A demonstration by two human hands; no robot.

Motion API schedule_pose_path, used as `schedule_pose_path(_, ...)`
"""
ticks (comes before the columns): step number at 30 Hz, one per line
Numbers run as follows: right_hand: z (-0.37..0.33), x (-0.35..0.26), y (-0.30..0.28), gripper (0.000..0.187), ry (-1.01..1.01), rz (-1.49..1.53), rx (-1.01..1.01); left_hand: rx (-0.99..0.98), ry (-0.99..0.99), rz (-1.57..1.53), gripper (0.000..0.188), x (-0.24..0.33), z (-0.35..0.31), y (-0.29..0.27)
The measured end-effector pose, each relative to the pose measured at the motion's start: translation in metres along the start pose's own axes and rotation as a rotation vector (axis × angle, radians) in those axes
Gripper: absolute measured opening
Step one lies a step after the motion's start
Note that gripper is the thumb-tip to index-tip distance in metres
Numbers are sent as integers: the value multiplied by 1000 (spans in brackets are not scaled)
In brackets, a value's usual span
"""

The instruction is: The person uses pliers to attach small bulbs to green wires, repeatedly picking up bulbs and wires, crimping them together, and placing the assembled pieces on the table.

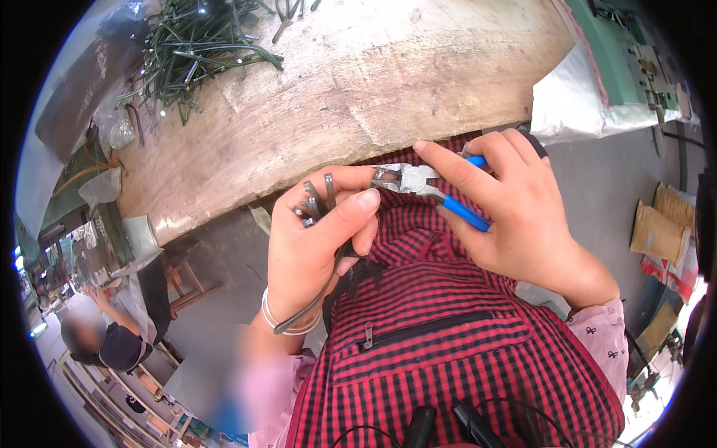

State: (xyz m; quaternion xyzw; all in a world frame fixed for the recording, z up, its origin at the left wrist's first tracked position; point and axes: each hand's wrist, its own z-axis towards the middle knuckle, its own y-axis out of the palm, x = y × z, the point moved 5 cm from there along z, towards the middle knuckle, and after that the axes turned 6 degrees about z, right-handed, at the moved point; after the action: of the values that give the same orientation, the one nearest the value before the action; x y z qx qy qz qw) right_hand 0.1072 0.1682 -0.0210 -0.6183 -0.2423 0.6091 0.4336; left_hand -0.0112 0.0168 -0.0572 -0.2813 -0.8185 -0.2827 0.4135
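My left hand (299, 243) is closed around several dark cords (310, 207), whose shiny ends poke up between the fingers. One cord trails down past the wrist. In my right hand (519, 216) is a pair of pliers (415, 179) with blue handles, the fingers wrapped around the grips. The pliers' metal jaws meet a small dark end at my left fingertips; whether they bite on it I cannot tell. Both hands are over my lap, just off the near edge of the wooden table (321, 97).
A heap of dark green cords (194, 52) with shiny tips lies at the table's far left. Clear plastic bags (116, 131) sit beside it. Green machinery (609, 52) stands at the far right, with brown sacks (661, 228) below. Another person (123, 340) works at the left.
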Motion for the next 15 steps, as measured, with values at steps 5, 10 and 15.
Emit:
schedule_pose_path(5, -2, 3, -1, 58, -59, -135, -46, -84, -115, 20, 20, 6, 4, 4)
schedule_pose_path(10, 7, 19, -18, 45, -504, -254, 18, -415, -275, 241, 22, 13, 4, 13)
schedule_pose_path(15, 7, 18, -22, 51, -686, -360, 112, -407, -308, 290, 20, 12, 6, 15)
